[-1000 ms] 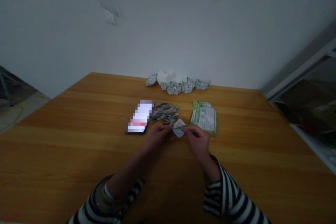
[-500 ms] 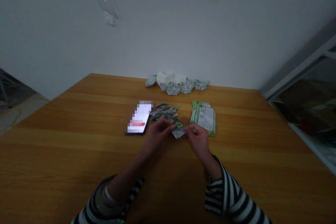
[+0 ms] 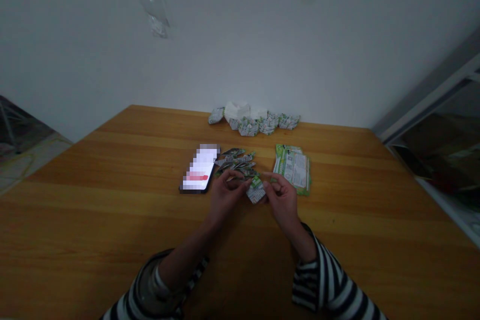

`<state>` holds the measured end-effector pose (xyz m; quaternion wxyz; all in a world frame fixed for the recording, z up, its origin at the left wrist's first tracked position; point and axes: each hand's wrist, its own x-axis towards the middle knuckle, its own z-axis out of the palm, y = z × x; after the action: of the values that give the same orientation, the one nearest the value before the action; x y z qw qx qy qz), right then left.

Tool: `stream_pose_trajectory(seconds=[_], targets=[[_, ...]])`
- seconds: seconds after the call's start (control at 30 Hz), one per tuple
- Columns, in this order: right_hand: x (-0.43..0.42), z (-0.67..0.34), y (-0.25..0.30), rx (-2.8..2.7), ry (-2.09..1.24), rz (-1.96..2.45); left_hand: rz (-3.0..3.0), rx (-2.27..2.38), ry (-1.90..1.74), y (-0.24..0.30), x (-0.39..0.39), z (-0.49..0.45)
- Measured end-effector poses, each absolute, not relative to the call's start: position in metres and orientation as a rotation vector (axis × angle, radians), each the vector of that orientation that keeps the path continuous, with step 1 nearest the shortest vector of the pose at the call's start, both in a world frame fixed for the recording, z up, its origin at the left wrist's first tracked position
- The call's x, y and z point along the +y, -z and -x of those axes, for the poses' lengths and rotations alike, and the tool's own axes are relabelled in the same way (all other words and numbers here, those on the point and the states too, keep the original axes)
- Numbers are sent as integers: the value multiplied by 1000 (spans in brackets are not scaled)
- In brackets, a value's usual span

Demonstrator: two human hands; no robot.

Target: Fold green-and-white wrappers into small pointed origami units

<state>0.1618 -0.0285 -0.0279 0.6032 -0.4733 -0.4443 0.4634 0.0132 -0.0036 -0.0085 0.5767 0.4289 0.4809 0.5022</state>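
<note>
Wooden tabletop [image 3: 112,175] lies open nearby; left hand [image 3: 227,196] and right hand [image 3: 283,203] pinch a wrapper [image 3: 256,191].

Person's wearing a b&w striped long-sleeve top [image 3: 337,285], stripes running across the wide, loose cuffs. L sleeve [image 3: 148,292] is showing a drab grey-olive inside + thin pale band at wrist. R sleeve [image 3: 305,280] is hanging open. L hand [image 3: 225,197] & R hand [image 3: 285,205] are going bare.

You face a plain white wall [image 3: 240,35] at 12 o'clock, rising behind a honey-toned wooden table [image 3: 112,170]. A pale floor [image 3: 26,160] shows at 9 o'clock, a white metal frame [image 3: 431,102] at 3 o'clock — and the light is dim.
</note>
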Motion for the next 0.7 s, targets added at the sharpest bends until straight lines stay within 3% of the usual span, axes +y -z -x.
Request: stream_pose_trajectory(seconds=[0.43, 0.7], targets=[[-31, -162, 23, -1325, -1014, 1007, -1364, 1000, -850, 6, -2, -10], [-34, -163, 24, -1407, -1016, 1110, -1495, 1207, -1033, 9, -7, -11]])
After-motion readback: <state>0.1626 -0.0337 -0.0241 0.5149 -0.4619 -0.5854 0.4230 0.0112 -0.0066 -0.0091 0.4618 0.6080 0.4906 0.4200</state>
